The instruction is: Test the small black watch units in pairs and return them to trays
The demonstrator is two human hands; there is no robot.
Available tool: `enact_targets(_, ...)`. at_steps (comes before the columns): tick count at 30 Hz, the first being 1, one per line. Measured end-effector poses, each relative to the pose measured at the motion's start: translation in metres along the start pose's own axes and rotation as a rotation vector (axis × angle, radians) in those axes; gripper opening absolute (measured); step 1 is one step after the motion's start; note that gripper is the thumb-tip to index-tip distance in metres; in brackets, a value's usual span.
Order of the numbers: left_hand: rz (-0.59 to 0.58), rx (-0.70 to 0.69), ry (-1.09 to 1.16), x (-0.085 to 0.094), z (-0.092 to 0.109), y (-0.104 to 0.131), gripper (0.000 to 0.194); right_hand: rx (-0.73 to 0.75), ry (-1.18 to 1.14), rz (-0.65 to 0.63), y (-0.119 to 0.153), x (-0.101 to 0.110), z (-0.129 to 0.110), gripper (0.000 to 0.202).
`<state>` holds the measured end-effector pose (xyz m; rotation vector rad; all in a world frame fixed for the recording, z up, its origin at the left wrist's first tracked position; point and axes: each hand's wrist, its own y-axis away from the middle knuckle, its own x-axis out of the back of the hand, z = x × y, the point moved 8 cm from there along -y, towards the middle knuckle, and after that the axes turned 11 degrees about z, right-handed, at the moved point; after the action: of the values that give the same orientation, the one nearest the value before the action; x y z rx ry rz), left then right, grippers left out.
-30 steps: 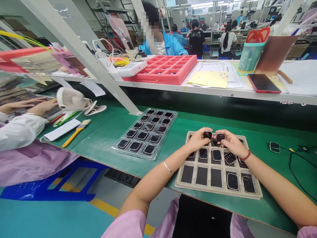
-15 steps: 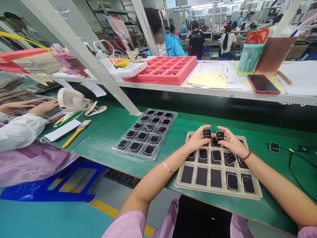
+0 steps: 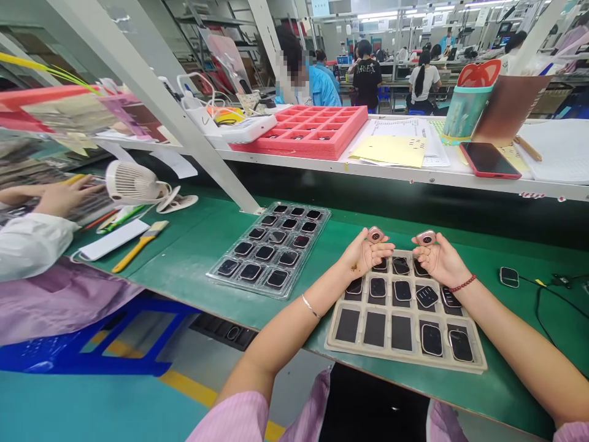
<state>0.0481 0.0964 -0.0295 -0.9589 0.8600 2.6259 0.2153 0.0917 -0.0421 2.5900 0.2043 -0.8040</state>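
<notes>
My left hand [image 3: 363, 253] pinches a smartwatch body [image 3: 375, 234] without a strap, its pinkish back with the round sensor turned toward me. A second such smartwatch body [image 3: 426, 238] is gripped by my right hand [image 3: 439, 261], also back side showing. Both hands are raised over the far edge of a beige compartment tray [image 3: 363, 362]. Several watch bodies, dark screens up, lie in that tray, such as one [image 3: 431, 339] in the near row; three near-left compartments show only dark bottoms. My fingers partly hide the far row.
Left of the tray lies a clear plastic tray [image 3: 288, 293] of watch bodies. One more watch body [image 3: 509, 277] sits by black cables at right. A brush [image 3: 140, 247], a fan [image 3: 133, 183] and a co-worker's hand [image 3: 69, 195] are at left. A shelf [image 3: 396, 174] crosses behind.
Both hands have turned the watch bodies from screen side to back side and moved apart from each other. At left, the co-worker's hand has shifted.
</notes>
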Motion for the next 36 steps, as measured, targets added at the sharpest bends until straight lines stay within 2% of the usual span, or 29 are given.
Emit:
enact_targets(5, -0.012, 0.029, -0.003, -0.001, -0.001, 0.001, 0.064, -0.009, -0.003, 0.042, -0.001, 0.003, 0.000, 0.060)
enact_targets(9, -0.021, -0.008, -0.047, -0.001, 0.000, 0.001, 0.062, 0.040, 0.040, 0.024, -0.001, 0.002, -0.001, 0.055)
enact_targets(12, -0.023, -0.113, -0.157, -0.001, 0.001, 0.001, 0.040, 0.123, 0.128, -0.012, 0.002, -0.003, -0.003, 0.033)
enact_targets(13, -0.024, -0.163, -0.212, -0.002, 0.001, 0.002, 0.039, 0.151, 0.165, -0.021, 0.004, -0.006, -0.002, 0.028)
enact_targets(17, -0.039, -0.347, -0.429, -0.007, 0.000, 0.005, 0.060, 0.270, 0.316, -0.042, 0.009, -0.018, 0.000, 0.052)
enact_targets(22, -0.096, -0.444, -0.576, -0.015, -0.004, 0.008, 0.054, 0.431, 0.521, -0.012, 0.016, -0.029, -0.001, 0.042)
enact_targets(26, -0.112, -0.467, -0.638, -0.018, -0.004, 0.012, 0.044, 0.488, 0.648, -0.004, 0.020, -0.032, -0.001, 0.029)
enact_targets(36, -0.097, -0.449, -0.689, -0.021, -0.004, 0.015, 0.045, 0.510, 0.682, -0.007, 0.024, -0.036, -0.002, 0.026)
